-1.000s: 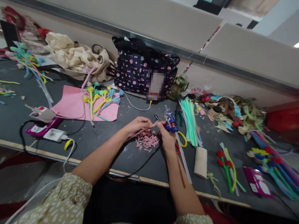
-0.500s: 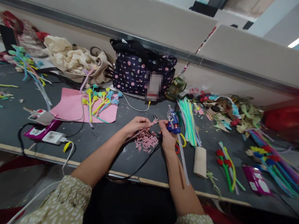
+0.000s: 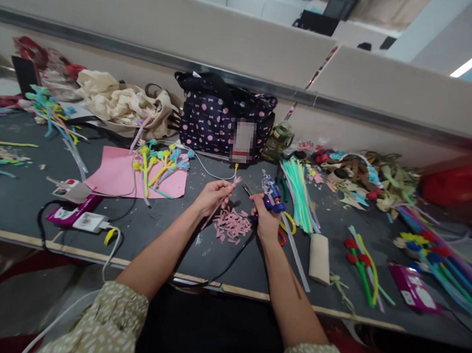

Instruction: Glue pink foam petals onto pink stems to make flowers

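Observation:
Pinched in my left hand (image 3: 215, 196) is a pink stem (image 3: 238, 182) with small pink pieces at its top end; its lower part slants down below my fingers. My right hand (image 3: 264, 214) grips tweezers (image 3: 246, 189), whose tips point up and left, a little apart from the pink stem. Right beside that hand lies a blue glue gun (image 3: 273, 193) with a clear glue stick out of its back. Below and between my hands is a pile of short pink pieces (image 3: 233, 225) on the dark table (image 3: 199, 259).
A dark patterned bag (image 3: 207, 119) stands against the partition. To the left are a pink sheet (image 3: 108, 171) with colourful stems and a white charger (image 3: 87, 220) with cables. Green stems (image 3: 299, 193), a beige roll (image 3: 319, 259) and red-tipped stems (image 3: 361, 258) lie to the right.
My hands have moved apart. The tweezers have come away from the pink stem, which is now more upright in my left hand. The view has shifted slightly.

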The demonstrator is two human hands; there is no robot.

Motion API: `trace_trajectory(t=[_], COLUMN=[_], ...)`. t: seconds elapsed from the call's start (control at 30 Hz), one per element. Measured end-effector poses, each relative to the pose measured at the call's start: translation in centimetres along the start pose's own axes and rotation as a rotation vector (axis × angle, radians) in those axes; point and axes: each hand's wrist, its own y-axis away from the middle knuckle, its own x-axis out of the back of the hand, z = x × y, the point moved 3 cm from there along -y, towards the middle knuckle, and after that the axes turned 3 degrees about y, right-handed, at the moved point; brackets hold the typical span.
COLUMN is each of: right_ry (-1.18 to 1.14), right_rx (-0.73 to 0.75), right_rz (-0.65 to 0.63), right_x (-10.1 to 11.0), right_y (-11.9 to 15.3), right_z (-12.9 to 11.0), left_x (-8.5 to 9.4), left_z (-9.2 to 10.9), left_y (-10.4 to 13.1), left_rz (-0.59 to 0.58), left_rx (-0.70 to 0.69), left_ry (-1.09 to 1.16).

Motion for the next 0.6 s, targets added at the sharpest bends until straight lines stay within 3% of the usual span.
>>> trace_trajectory(t=[0.23,0.43,0.6], right_ry=[0.043,-0.012,0.073], right_rx=[0.007,-0.045,-0.046], right_rz=[-0.193,-0.218,-0.266], right_x=[-0.6,-0.9,-1.0], right_y=[0.8,1.3,1.8], right_z=[-0.7,-0.3,-0.1], left_x=[1.1,1.5,1.4], left_z=[0.0,0.3,0.3], left_y=[-0.5,-0.5,-0.5], left_rz=[0.08,0.163,0.173], left_rx=[-0.04,-0.08,-0.134], left_ry=[0.019,0.008,-0.038])
